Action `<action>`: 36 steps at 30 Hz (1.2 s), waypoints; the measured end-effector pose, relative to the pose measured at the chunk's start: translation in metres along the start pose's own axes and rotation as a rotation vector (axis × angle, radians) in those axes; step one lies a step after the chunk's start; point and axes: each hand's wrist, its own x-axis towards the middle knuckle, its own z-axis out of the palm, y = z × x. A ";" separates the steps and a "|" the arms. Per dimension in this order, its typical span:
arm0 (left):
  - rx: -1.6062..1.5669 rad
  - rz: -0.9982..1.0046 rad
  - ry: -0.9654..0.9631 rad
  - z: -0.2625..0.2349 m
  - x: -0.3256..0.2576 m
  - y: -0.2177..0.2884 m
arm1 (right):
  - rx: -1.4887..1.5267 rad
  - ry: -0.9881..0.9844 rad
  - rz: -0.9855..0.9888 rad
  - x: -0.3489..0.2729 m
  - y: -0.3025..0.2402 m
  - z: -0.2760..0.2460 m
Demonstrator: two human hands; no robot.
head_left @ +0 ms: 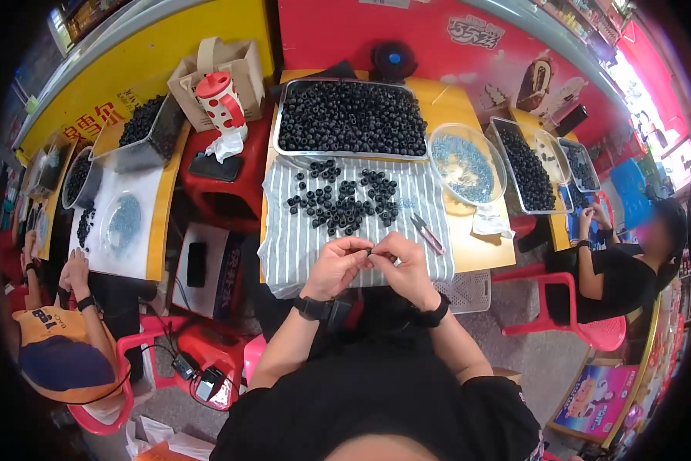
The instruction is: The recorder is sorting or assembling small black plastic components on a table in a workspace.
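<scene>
My left hand (336, 266) and my right hand (404, 269) meet at the near edge of a grey striped cloth (284, 257). Their fingertips pinch a small black part (369, 251), mostly hidden by the fingers. Just beyond them, many loose black ring-shaped parts (345, 207) lie scattered on the cloth. To the right of these rest small thread snips (428, 234) with pink-edged handles. A metal tray (351, 156) heaped with the same black parts stands behind. Right of the tray, a round clear dish (501, 173) holds small pale-blue pieces.
A crumpled white tissue (491, 223) lies at the table's right edge. Left, a red stool (219, 196) carries a phone (215, 166), a spotted tumbler (221, 104) and a paper bag (245, 69). People sit at tables on both sides, with pink chairs (530, 296) and cables near the floor.
</scene>
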 end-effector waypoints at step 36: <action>-0.076 -0.009 -0.030 -0.007 0.002 0.001 | 0.034 -0.082 0.245 0.015 0.012 -0.029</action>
